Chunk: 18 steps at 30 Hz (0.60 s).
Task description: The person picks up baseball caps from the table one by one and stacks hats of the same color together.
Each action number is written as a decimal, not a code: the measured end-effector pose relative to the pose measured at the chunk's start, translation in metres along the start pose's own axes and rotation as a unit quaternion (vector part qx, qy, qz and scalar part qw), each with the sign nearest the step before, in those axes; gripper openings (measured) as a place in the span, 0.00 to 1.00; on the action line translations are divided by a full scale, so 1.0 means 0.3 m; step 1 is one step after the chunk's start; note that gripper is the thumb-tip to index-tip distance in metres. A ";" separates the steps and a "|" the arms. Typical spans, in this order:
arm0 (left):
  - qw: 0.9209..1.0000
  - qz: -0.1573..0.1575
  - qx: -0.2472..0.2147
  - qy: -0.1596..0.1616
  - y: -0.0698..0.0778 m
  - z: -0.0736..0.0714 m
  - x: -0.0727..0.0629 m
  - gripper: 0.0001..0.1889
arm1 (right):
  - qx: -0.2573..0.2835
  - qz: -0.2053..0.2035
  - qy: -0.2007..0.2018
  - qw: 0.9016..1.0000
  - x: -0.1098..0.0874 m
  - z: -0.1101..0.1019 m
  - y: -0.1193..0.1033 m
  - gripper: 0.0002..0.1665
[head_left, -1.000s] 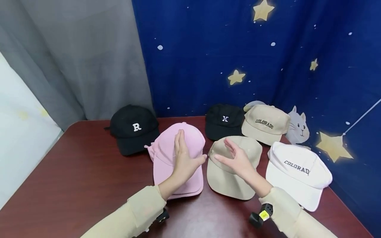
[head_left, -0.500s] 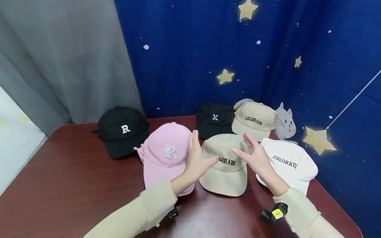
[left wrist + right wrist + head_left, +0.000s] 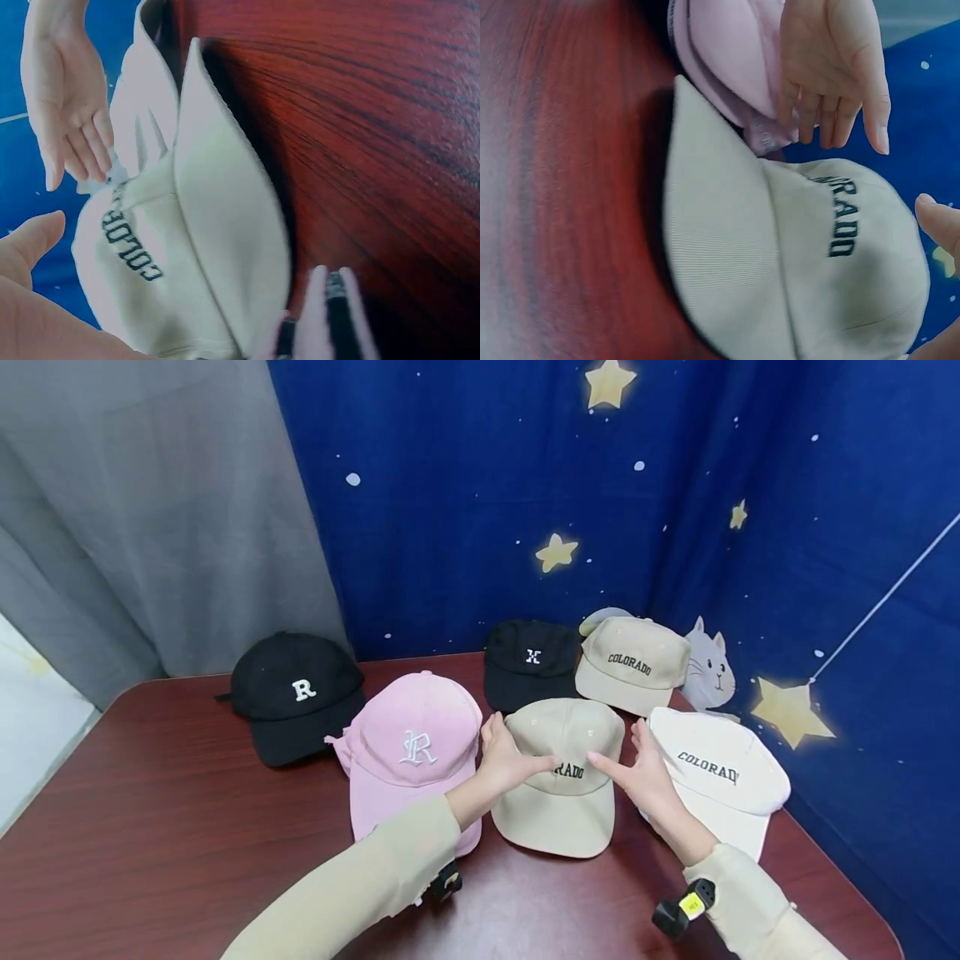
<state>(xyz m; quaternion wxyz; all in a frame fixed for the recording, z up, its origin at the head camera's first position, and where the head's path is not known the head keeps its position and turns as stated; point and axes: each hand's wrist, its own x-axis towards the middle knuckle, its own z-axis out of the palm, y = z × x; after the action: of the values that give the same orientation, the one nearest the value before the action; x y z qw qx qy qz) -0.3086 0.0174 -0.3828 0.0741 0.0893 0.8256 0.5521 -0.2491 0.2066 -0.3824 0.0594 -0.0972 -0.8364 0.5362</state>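
A beige baseball cap (image 3: 558, 822) lettered COLORADO lies on the table with its brim toward me. My left hand (image 3: 504, 770) is at its left side, fingers extended and thumb over part of the lettering. Opposite it, my right hand (image 3: 647, 778) is spread at the cap's right side, thumb pointing inward. In the right wrist view the cap (image 3: 720, 225) sits between the left hand (image 3: 832, 67) and the right thumb (image 3: 939, 221). Neither hand grips it; whether the fingers touch the crown cannot be told.
Close on the left is a pink cap (image 3: 416, 777), apparently stacked on another. A white COLORADO cap (image 3: 720, 760) stands close on the right. Behind are a black R cap (image 3: 296, 697), a smaller black cap (image 3: 532, 672) and another beige cap (image 3: 633, 660), near the curtain (image 3: 450, 527).
Both hands have moved from over the pink and beige caps to either side of the front beige cap and come lower. The head view has turned slightly right.
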 end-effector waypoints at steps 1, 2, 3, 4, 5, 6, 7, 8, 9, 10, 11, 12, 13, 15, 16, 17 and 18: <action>1.000 -0.012 0.002 0.000 -0.005 0.003 0.005 0.58 | 0.009 0.008 -0.002 1.000 0.003 0.005 0.010 0.59; 1.000 -0.025 0.004 -0.002 -0.011 0.007 0.009 0.59 | 0.017 0.017 -0.005 1.000 0.005 0.009 0.020 0.60; 0.999 -0.036 0.008 -0.003 -0.015 0.010 0.012 0.59 | 0.023 0.025 -0.008 0.999 0.008 0.013 0.030 0.60; 0.999 -0.047 0.009 -0.005 -0.021 0.013 0.014 0.59 | 0.026 0.032 -0.010 0.999 0.010 0.016 0.039 0.60; 0.998 -0.055 0.010 -0.005 -0.027 0.017 0.016 0.60 | 0.028 0.038 -0.013 0.999 0.011 0.020 0.048 0.60; 0.998 -0.059 0.013 -0.006 -0.033 0.022 0.018 0.60 | 0.028 0.042 -0.015 0.999 0.014 0.023 0.056 0.60; 0.998 -0.063 0.016 -0.005 -0.039 0.026 0.019 0.60 | 0.028 0.044 -0.016 0.998 0.016 0.026 0.064 0.60; 0.998 -0.065 0.018 -0.005 -0.044 0.030 0.019 0.61 | 0.029 0.046 -0.018 0.998 0.019 0.030 0.070 0.60; 0.998 -0.066 0.018 -0.004 -0.048 0.033 0.020 0.61 | 0.031 0.047 -0.020 0.998 0.022 0.033 0.076 0.60; 0.998 -0.066 0.017 -0.002 -0.052 0.036 0.020 0.61 | 0.034 0.047 -0.023 0.998 0.024 0.037 0.082 0.60; 0.998 -0.066 0.017 -0.001 -0.055 0.039 0.021 0.62 | 0.040 0.046 -0.025 0.998 0.027 0.040 0.087 0.60; 0.998 -0.065 0.015 0.000 -0.057 0.041 0.021 0.62 | 0.046 0.044 -0.027 0.998 0.030 0.043 0.091 0.59; 0.998 -0.066 0.014 0.001 -0.059 0.043 0.022 0.62 | 0.052 0.040 -0.028 0.997 0.033 0.046 0.095 0.59; 0.998 -0.065 0.012 0.004 -0.062 0.047 0.025 0.62 | 0.058 0.036 -0.030 0.997 0.039 0.050 0.101 0.58; 0.998 -0.065 0.011 0.004 -0.063 0.049 0.027 0.62 | 0.061 0.035 -0.029 0.997 0.042 0.052 0.104 0.58; 0.998 -0.066 0.013 0.005 -0.065 0.051 0.029 0.62 | 0.063 0.034 -0.029 0.997 0.044 0.053 0.106 0.58; 0.998 -0.066 0.014 0.006 -0.067 0.054 0.032 0.62 | 0.064 0.033 -0.029 0.997 0.047 0.053 0.108 0.57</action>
<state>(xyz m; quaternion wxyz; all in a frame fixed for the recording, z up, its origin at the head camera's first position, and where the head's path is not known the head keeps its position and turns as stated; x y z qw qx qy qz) -0.3156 0.0266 -0.4078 0.1038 0.0326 0.8380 0.5347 -0.2628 0.2089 -0.4187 0.0240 -0.1053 -0.7978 0.5932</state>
